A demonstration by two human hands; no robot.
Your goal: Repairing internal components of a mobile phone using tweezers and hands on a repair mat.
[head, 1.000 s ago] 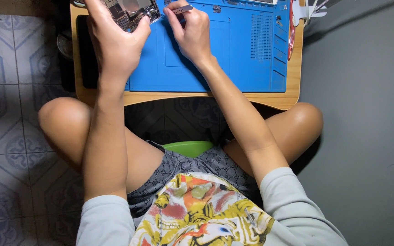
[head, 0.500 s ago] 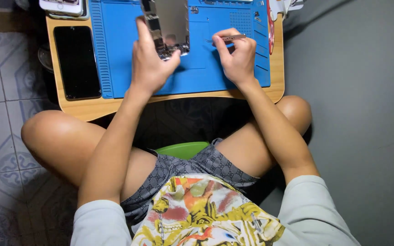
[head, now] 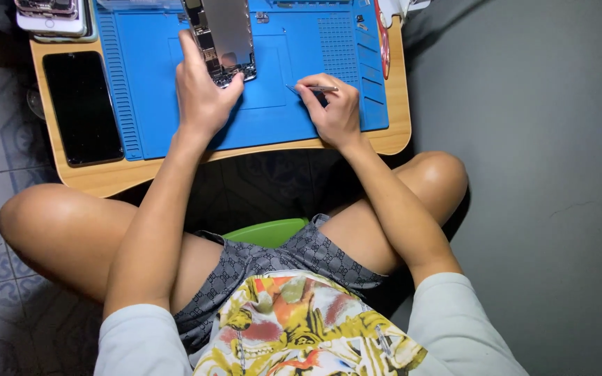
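Phone (head: pixel 221 35) in left hand (head: pixel 202 97)

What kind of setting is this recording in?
Probably a home phone-repair spot on the floor: a low wooden table with a blue repair mat, an opened phone under the left hand, tweezers in the right hand.

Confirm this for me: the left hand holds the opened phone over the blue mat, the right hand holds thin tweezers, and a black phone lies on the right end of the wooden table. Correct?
Not quite. The head view shows the black phone on the left end of the table, beside the mat. The rest holds: the left hand holds the opened phone, the right hand the tweezers.
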